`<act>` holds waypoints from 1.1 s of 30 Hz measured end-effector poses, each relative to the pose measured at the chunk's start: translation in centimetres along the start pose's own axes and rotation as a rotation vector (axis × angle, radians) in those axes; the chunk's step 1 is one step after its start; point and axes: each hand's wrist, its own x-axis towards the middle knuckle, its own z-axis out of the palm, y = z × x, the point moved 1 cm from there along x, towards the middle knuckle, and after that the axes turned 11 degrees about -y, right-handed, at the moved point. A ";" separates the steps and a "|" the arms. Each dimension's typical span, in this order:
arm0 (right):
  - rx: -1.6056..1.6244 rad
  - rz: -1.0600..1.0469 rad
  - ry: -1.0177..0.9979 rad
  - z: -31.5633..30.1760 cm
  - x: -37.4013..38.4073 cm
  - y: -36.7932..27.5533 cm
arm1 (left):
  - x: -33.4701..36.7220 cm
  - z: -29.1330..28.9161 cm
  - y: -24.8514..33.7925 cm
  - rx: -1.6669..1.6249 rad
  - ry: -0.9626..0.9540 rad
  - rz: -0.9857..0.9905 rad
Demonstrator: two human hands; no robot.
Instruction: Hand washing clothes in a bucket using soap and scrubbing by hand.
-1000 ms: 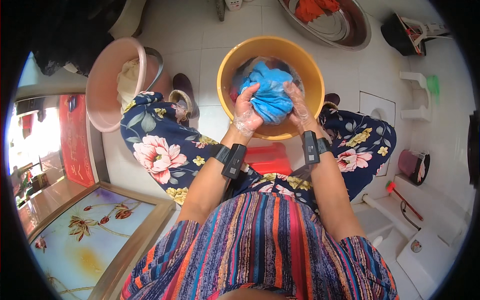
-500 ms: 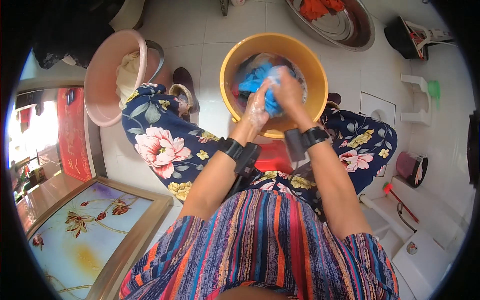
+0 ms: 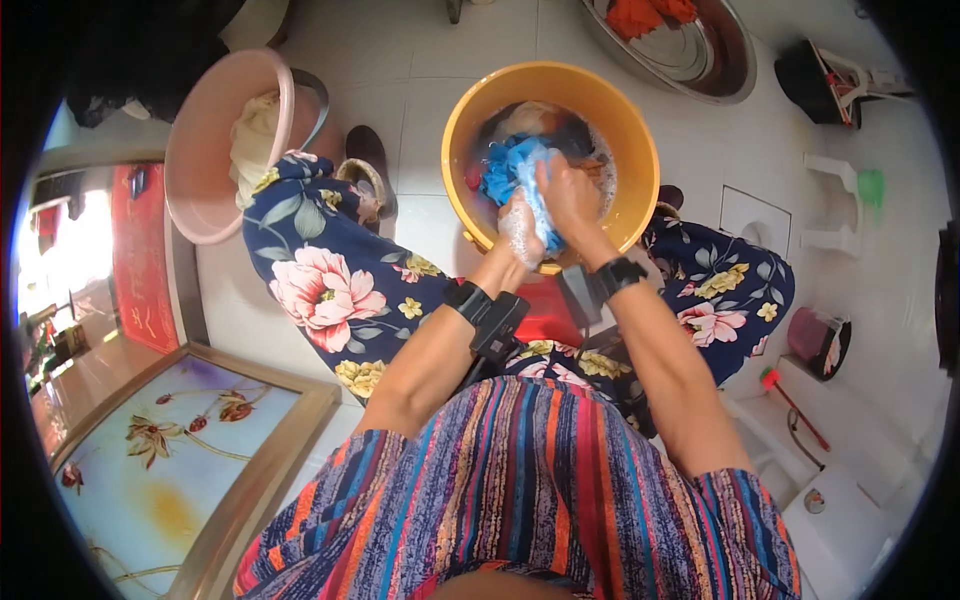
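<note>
Both hands are inside a yellow bucket (image 3: 462,110) that stands on the floor between my knees. A bright blue wet cloth (image 3: 508,172) is bunched up there, covered with white suds. My left hand (image 3: 519,228), foamy over its back, is closed on the cloth's near part. Just to its right, my right hand (image 3: 572,196) grips the same cloth, fingers curled and slightly blurred. Below them, dark, cream and brownish fabrics (image 3: 535,120) lie in soapy water. Parts of the blue cloth are hidden by the hands.
A pink tub (image 3: 184,190) with cream cloth (image 3: 255,140) leans at left. Far right is a metal basin (image 3: 738,80) holding orange cloth (image 3: 635,16). A framed flower panel (image 3: 200,420) lies at near left; a red-headed brush (image 3: 797,410) is at right.
My left hand has drawn back toward me and lower on the blue cloth. My right hand has shifted slightly nearer too. More foam shows on the cloth between them.
</note>
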 end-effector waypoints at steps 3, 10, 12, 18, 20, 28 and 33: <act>0.101 -0.066 0.012 -1.0 -3.5 -4.2 | 0.1 -2.8 1.0 -0.102 -0.075 0.019; 0.022 -0.010 0.075 0.6 -0.1 0.3 | -0.2 0.2 -1.0 -0.050 -0.197 -0.050; 0.005 0.033 0.041 -0.2 0.4 1.4 | -1.5 2.8 -0.8 0.076 -0.072 -0.068; 0.091 -0.009 -0.041 -1.9 -5.0 -5.4 | -1.8 -1.8 2.0 -0.064 -0.199 -0.033; 0.082 -0.018 -0.091 -2.0 -5.3 -6.4 | -1.9 -2.9 2.3 -0.117 -0.338 -0.049; 0.148 0.150 -0.107 1.2 0.2 6.0 | -3.5 6.5 1.7 0.032 -0.218 -0.154; 1.814 0.304 -0.349 -3.0 -1.9 5.1 | -5.7 8.3 6.8 -0.014 -0.194 -0.133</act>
